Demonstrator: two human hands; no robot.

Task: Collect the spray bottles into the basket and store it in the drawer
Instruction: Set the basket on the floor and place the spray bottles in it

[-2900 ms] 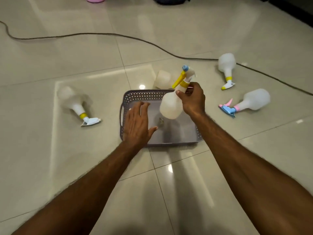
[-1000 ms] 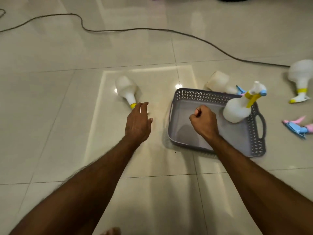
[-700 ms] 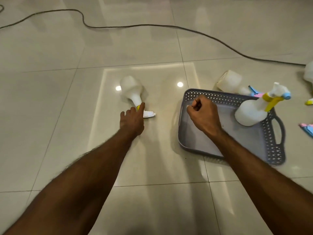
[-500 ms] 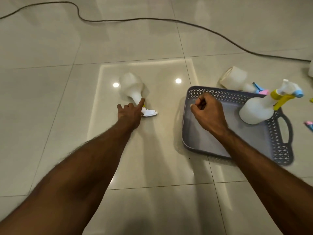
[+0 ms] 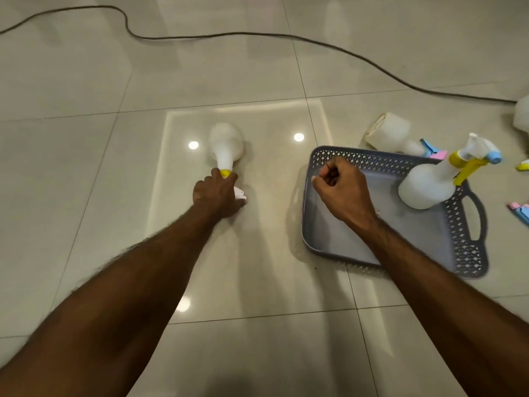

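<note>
My left hand (image 5: 219, 196) closed around the neck and white trigger head of a translucent white plastic spray bottle with a yellow collar (image 5: 226, 146) lying on the glossy beige tiled floor (image 5: 86, 167). My right hand (image 5: 342, 193), curled into an empty fist, hovered over the grey perforated plastic basket (image 5: 463, 247), where a white spray bottle with a yellow trigger and blue nozzle (image 5: 426, 187) leaned at the far right corner.

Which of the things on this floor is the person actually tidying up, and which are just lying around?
Part of the job:
- grey perforated plastic basket
- white spray bottle with yellow trigger, in the basket
- white spray bottle with yellow collar, under the left hand
- white bottle with blue-pink nozzle behind the basket

Lying about:
- dark cable
</note>
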